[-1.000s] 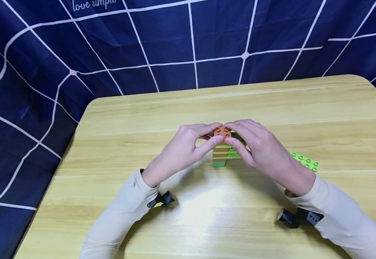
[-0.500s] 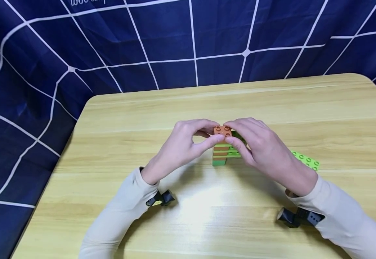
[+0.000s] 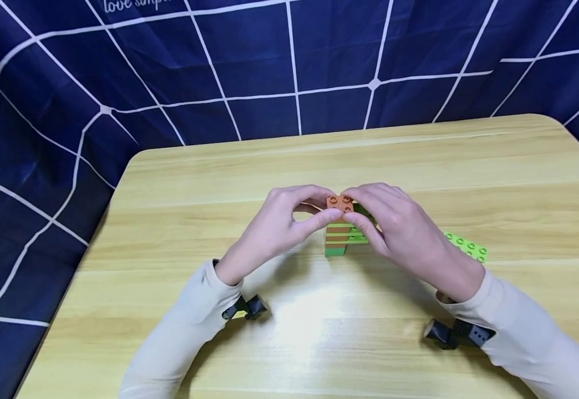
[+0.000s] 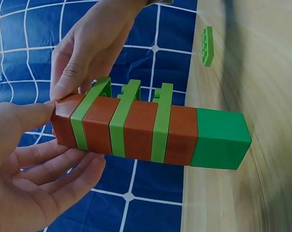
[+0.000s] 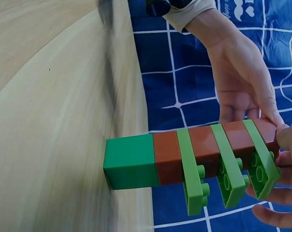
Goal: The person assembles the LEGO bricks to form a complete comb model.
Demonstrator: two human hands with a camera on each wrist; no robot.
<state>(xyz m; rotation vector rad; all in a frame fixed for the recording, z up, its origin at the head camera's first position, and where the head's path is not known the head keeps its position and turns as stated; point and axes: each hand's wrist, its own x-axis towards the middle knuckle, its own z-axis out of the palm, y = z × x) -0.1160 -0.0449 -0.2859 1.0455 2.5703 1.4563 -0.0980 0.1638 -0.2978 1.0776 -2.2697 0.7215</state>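
Note:
A tower of toy building bricks stands upright on the table. Its base is a dark green block (image 4: 221, 139), and above it brown bricks (image 4: 138, 130) alternate with light green plates (image 5: 228, 166). Those plates jut out to one side, toward my right hand, with studs showing. The topmost brown brick (image 3: 339, 204) has its studs facing up. My left hand (image 3: 284, 221) pinches that top brick between thumb and fingers, the lower fingers lying along the tower's side. From the opposite side my right hand (image 3: 401, 230) grips the same brick, thumb in front and fingers behind.
A loose light green studded plate (image 3: 469, 247) lies on the wooden table (image 3: 194, 199), right of the tower and partly behind my right forearm. A dark blue curtain with white lines (image 3: 249, 61) hangs beyond the table's back edge.
My left fingers have bent slightly and drawn a little leftward, widening the gap between thumb and forefinger. My right hand and the tower hold nearly the same place; the head view has shifted slightly.

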